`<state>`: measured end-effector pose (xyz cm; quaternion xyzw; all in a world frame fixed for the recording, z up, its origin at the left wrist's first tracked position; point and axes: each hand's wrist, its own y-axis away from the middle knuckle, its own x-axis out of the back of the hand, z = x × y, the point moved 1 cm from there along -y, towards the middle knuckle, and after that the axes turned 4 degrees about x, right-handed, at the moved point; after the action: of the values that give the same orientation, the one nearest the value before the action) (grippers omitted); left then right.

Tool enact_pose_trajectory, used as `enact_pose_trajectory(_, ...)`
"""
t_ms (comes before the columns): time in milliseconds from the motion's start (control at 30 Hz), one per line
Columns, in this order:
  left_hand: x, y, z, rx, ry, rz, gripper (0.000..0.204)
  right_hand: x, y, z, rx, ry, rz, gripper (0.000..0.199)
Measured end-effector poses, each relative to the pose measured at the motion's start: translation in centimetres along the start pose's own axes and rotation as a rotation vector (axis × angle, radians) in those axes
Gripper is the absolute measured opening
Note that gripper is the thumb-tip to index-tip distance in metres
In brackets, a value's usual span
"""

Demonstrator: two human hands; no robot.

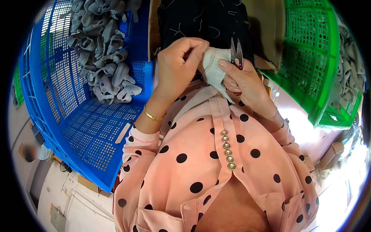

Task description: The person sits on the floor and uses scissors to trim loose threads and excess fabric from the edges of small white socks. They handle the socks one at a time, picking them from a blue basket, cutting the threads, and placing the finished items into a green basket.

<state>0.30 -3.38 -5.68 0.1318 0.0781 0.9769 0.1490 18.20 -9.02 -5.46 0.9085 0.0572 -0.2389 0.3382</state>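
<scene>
Cloth (216, 65) sits in front of the blouse (197, 143); the right hand (243, 79) grips it along with scissors (238, 56), the left hand (181, 62) pinched closed at its edge, on what I can't tell. I'd keep it taut, tips facing away.

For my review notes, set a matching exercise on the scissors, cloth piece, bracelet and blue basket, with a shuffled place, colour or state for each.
Column one:
1. Scissors
2. Cloth piece
3. Bracelet
4. Blue basket

Column two:
A. Gold-coloured
B. At the person's left, grey pieces inside
C. Dark red handles, in the right hand
D. Pale, held between left hand and right hand

Pairs: 1-C, 2-D, 3-A, 4-B
</scene>
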Motion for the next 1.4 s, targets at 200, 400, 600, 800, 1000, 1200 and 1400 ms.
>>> enact_pose_trajectory(200,0.3,0.9,0.3,0.137,0.367,-0.229,0.031,0.1,0.1,-0.9,0.028,0.073,-0.004,0.03)
enact_pose_trajectory(400,-0.5,1.3,-0.9,0.09,0.391,-0.205,0.034,0.2,0.2,-1.0,0.066,0.196,-0.011,0.034)
enact_pose_trajectory(600,-0.1,1.3,-0.3,0.083,0.329,-0.225,0.032,2.0,0.5,-2.8,0.49,1.163,0.179,0.048)
enact_pose_trajectory(800,-0.2,1.2,-0.5,-0.006,0.185,-0.229,0.03,1.3,1.6,-4.4,0.637,1.578,0.209,0.043)
enact_pose_trajectory(1000,-0.1,1.2,-0.5,-0.072,0.155,-0.24,0.031,0.8,1.4,-4.6,0.715,1.739,0.197,0.041)
enact_pose_trajectory(1200,0.0,1.4,-0.7,-0.06,0.172,-0.253,0.034,0.4,1.5,-4.9,0.754,1.827,0.22,0.04)
enact_pose_trajectory(1400,-0.2,1.9,0.2,0.035,0.278,-0.321,0.05,-0.4,1.5,-5.3,0.733,1.887,0.243,0.041)
